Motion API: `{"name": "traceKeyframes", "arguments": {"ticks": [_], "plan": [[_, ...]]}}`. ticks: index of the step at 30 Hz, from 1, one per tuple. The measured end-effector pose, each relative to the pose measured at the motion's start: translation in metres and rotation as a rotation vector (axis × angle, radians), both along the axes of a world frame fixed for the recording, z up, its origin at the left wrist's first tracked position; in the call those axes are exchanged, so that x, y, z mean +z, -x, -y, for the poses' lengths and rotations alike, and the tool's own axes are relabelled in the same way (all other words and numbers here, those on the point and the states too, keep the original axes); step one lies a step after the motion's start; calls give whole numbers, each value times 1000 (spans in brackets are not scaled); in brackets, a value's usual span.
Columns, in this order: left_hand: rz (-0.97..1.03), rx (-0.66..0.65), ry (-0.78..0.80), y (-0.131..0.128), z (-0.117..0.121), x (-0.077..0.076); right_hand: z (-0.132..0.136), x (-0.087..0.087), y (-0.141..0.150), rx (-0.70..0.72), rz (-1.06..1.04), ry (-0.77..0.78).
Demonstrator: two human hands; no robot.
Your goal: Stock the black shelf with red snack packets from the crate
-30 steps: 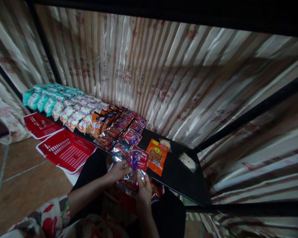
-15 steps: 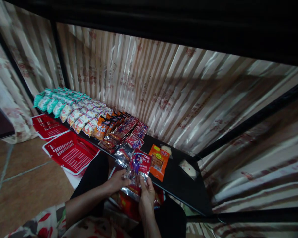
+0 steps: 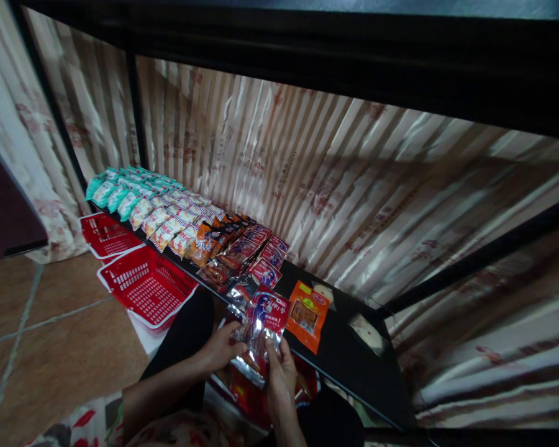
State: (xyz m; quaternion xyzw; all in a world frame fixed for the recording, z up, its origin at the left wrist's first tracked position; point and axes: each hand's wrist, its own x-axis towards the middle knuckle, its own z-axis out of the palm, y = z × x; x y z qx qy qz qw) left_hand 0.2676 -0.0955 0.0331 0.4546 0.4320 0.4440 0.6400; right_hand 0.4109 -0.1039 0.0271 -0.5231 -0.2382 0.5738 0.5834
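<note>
In the head view, the left hand [image 3: 223, 346] and right hand [image 3: 282, 372] pinch a red-and-silver snack packet [image 3: 271, 313], below centre toward six o'clock; I cannot tell whether another lies beneath it. From that packet, teal bags [image 3: 121, 195], white bags [image 3: 170, 234] and orange-and-black bags [image 3: 202, 244] fill rows toward ten o'clock on the black shelf [image 3: 354, 375], with red packets [image 3: 242, 250] toward eleven. Those rows look done; the held packet remains off the shelf. More packets seem left in the dim red basket [image 3: 222, 388] at six. An orange packet [image 3: 310, 315] lies at three.
</note>
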Motion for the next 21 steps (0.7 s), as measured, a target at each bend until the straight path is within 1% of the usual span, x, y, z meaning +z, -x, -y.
{"name": "traceKeyframes", "arguments": {"ticks": [4,6,9,12,17,21], "plan": [[17,26,-15,7,0,3,1,4,4,51,-21,-28],[19,15,-13,9,0,4,1,5,5,67,-26,-31],[-18,0,21,11,0,0,1,5,7,65,-15,-27],[-41,2,18,11,-1,-5,0,4,8,69,5,-25],[-56,14,8,14,-2,-10,-2,-1,10,62,78,-35],[-64,37,16,17,-4,-14,-6,-10,11,62,106,-47]]}}
